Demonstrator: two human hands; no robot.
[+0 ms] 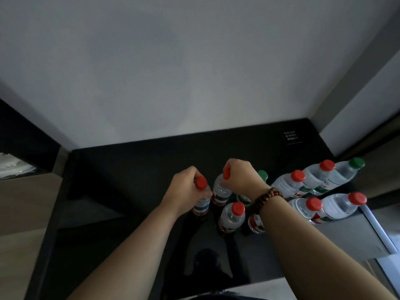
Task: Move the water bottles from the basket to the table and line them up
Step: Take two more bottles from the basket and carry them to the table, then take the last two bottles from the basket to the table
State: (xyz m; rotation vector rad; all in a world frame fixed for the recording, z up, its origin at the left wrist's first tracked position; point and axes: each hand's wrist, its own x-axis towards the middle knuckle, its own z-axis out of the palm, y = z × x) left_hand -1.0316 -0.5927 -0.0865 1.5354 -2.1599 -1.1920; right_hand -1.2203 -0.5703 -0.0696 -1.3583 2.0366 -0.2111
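Several clear water bottles with red or green caps stand on a glossy black table point(129, 174). My left hand point(186, 187) grips the neck of a red-capped bottle point(202, 202) at the left of the group. My right hand point(240, 176) grips the top of a second red-capped bottle point(220, 191) just to its right. A free red-capped bottle point(232, 217) stands in front of them; a green-capped one point(263, 175) and another bottle point(255, 223) are partly hidden behind my right wrist. Several more bottles point(307, 182) stand at the right, in or by a grey basket point(355, 232).
A white wall rises behind the table. A small dark panel point(291, 137) with white marks is set in the table's far right corner. Wooden floor shows at the left, and a dark frame runs along the left side.
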